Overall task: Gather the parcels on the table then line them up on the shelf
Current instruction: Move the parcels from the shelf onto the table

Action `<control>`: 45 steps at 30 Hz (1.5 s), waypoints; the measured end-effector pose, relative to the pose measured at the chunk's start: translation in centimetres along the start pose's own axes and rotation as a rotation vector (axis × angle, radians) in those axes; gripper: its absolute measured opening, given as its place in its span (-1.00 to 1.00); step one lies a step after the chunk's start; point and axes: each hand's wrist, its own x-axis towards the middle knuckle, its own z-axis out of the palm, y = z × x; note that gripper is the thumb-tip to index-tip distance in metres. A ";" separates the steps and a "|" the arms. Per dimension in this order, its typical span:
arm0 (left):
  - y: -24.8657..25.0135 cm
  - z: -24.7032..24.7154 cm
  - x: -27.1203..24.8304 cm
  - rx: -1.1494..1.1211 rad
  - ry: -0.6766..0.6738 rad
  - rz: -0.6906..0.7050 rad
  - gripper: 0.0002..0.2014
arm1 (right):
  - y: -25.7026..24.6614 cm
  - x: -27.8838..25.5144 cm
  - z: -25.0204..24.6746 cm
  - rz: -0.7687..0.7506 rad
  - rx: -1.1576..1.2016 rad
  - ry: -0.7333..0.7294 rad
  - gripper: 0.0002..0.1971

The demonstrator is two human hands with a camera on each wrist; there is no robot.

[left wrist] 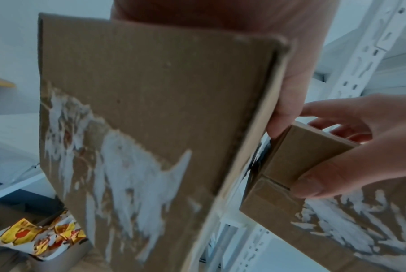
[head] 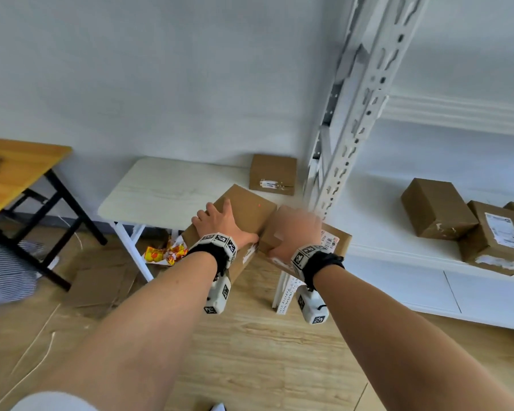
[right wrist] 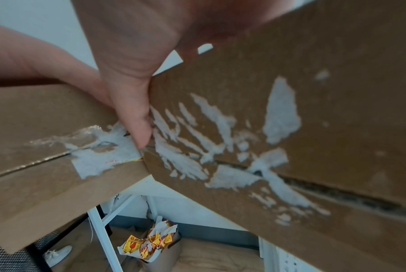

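Observation:
My left hand [head: 217, 221] grips a brown parcel [head: 244, 212] from above; its torn-label face [left wrist: 138, 128] fills the left wrist view, with the thumb [left wrist: 283, 110] at its edge. Just to its right, my right hand [head: 294, 232], blurred, grips a small brown box [head: 269, 232] [left wrist: 302, 152] that lies on a flatter labelled parcel [head: 337, 241] [right wrist: 290, 128]. Both loads hang at the white table's [head: 161, 188] front right corner, touching each other. One more parcel [head: 273, 175] lies at the table's back right. Three parcels [head: 436, 207] stand on the white shelf [head: 398, 241].
A perforated white shelf post [head: 353, 129] rises right behind my right hand. A wooden table [head: 18, 170] with black legs stands at the left. Under the white table lie a bin of yellow-red wrappers [head: 163, 253] and flattened cardboard [head: 101, 283].

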 end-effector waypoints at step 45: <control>1.2 5.4 37.9 0.051 -0.108 -0.229 0.33 | -4.5 34.0 11.7 -0.099 -0.018 -0.295 0.28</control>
